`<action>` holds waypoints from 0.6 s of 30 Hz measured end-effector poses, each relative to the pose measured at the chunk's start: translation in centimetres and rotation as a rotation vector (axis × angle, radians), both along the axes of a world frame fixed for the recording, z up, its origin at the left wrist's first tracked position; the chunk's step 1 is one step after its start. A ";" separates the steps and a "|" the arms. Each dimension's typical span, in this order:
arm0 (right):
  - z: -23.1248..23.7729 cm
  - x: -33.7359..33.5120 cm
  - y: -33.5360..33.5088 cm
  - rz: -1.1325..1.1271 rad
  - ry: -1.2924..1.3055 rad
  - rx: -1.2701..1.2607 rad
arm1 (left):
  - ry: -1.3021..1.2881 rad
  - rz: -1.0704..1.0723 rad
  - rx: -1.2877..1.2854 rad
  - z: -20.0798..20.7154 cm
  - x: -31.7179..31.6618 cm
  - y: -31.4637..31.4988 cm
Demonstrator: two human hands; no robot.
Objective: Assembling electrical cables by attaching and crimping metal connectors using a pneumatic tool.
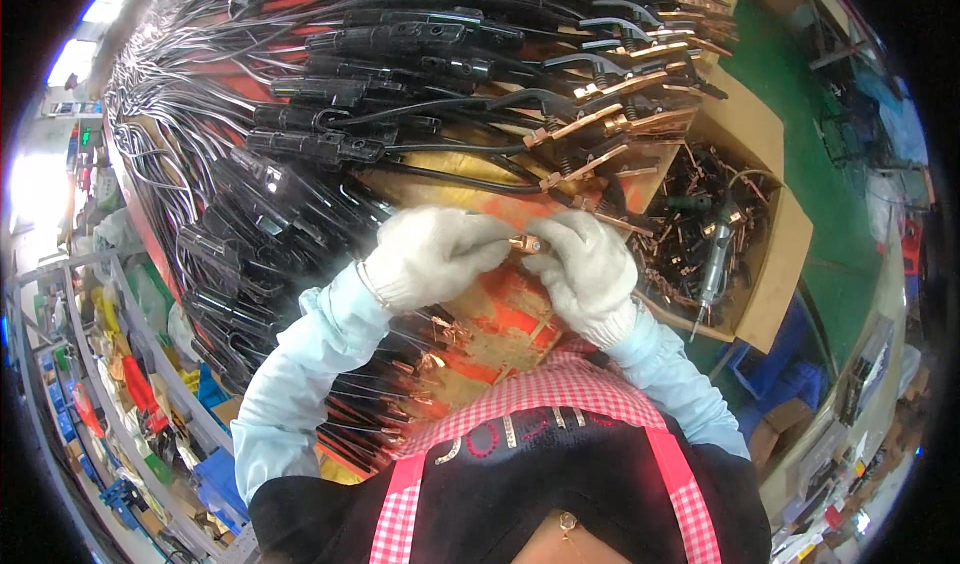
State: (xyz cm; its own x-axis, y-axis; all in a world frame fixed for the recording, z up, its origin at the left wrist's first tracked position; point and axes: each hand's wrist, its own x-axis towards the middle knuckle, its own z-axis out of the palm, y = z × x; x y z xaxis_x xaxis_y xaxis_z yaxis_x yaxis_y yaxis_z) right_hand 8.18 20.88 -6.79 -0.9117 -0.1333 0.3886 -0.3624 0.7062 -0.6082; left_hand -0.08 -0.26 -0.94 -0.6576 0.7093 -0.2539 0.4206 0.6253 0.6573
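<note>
My left hand [432,256] and my right hand [588,274], both in white knit gloves, meet over the near edge of the worktable. Pinched between their fingertips is a small copper fitting [525,245] with a round end; the gloves cover part of it. Just beyond my hands lie rows of black-handled welding electrode holders [430,34] with copper jaws [600,124] pointing right. To the left and below my left hand are more black handles [225,249] and cables with bare copper ends [430,361].
An open cardboard box [775,274] on the right holds many copper parts, with a power screwdriver [715,264] lying on top. Grey cables [140,94] bunch at the table's far left. Shelving with assorted goods [140,394] stands left; blue crates [780,364] sit on the green floor [840,244].
</note>
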 end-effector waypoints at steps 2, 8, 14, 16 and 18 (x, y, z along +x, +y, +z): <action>-0.6 0.1 0.0 0.007 -0.003 -0.041 | -0.071 -0.005 -0.037 0.4 -0.3 0.1; 0.2 -0.3 0.3 0.125 -0.040 0.109 | -0.200 0.004 -0.119 0.9 -0.5 0.4; 0.7 -0.5 -0.1 0.182 -0.004 0.128 | -0.318 0.012 -0.162 0.5 -0.7 0.3; 0.6 -0.8 -0.3 0.180 0.012 0.119 | -0.393 0.057 -0.161 0.4 -0.9 0.3; 0.2 -1.1 -0.4 0.174 0.025 0.103 | -0.507 0.151 -0.167 0.9 -1.1 0.7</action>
